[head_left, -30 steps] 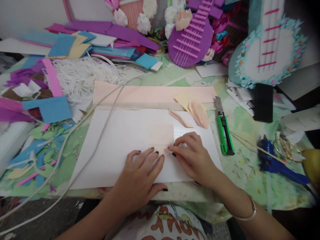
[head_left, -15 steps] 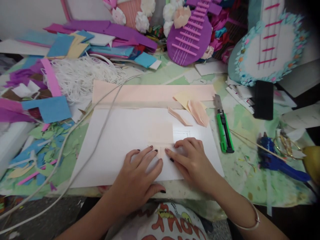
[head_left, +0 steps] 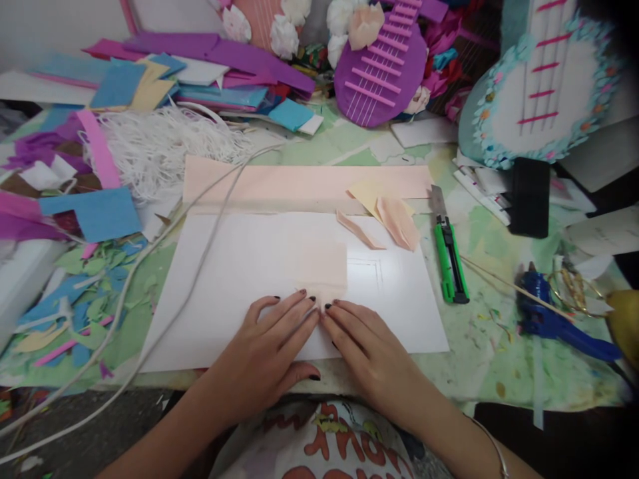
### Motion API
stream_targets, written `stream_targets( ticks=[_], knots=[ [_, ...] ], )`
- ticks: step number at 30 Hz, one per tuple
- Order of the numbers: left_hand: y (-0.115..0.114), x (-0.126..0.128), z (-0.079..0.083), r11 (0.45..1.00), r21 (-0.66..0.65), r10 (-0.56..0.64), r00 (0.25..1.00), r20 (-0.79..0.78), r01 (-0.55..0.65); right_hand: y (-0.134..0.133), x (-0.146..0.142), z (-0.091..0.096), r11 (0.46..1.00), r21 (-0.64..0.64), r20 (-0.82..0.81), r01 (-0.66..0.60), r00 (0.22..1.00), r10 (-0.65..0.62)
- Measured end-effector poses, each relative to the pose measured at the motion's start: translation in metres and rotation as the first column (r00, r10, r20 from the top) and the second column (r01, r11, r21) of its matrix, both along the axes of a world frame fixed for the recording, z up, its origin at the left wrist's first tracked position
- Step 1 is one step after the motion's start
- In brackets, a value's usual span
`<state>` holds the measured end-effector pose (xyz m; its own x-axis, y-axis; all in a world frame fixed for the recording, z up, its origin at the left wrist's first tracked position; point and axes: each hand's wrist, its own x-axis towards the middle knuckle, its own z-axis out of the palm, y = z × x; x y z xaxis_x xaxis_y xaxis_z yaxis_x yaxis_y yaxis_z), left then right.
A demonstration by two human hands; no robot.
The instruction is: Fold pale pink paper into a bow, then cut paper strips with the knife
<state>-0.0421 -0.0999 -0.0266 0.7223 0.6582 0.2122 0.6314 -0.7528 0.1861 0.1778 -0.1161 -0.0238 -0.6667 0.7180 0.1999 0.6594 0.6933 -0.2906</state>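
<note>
A small peach sheet of paper (head_left: 324, 263) lies on a larger white sheet (head_left: 234, 286), its near edge under my fingertips. My left hand (head_left: 279, 342) rests flat with the fingers stretched out and the thumb apart. Close beside it, my right hand (head_left: 369, 346) also lies flat, its fingertips on the near part of the peach paper. The fingertips of both hands almost meet and cover that lower edge. To the right of the peach paper, thin pencil lines show on the white sheet. Folded peach pieces (head_left: 397, 223) lie above them.
A green utility knife (head_left: 450, 263) lies right of the white sheet, blade out. Farther right are a blue glue gun (head_left: 549, 319) and a black phone (head_left: 530, 197). A white cable (head_left: 204, 256) crosses the sheet's left side. Paper scraps (head_left: 90, 299) and a purple paper instrument (head_left: 379, 73) surround the space.
My right hand has moved left and flattened its fingers, bringing its fingertips up to my left hand's. My left hand stays nearly in place. The view has shifted slightly.
</note>
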Motion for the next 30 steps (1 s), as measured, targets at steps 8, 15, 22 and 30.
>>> stream_targets(
  ticks=[8,15,22,30],
  knots=[
    [0.000,-0.002,-0.001,1.000,0.019,-0.008,1.000,-0.010,0.009,-0.001,-0.003,-0.001,0.998,0.069,0.025,-0.007,1.000,0.006],
    [0.005,-0.006,0.003,1.000,0.003,-0.030,0.996,-0.081,0.031,-0.004,-0.006,-0.002,0.998,0.068,0.062,0.004,0.998,-0.008],
    [0.019,-0.021,0.005,0.997,-0.003,-0.074,0.991,-0.108,0.074,-0.004,-0.006,-0.004,0.998,0.070,0.093,-0.002,0.996,-0.005],
    [0.032,-0.036,0.004,0.996,0.085,-0.003,0.995,-0.098,0.011,-0.003,-0.007,-0.001,0.996,0.084,0.099,-0.013,0.995,0.005]
  ],
)
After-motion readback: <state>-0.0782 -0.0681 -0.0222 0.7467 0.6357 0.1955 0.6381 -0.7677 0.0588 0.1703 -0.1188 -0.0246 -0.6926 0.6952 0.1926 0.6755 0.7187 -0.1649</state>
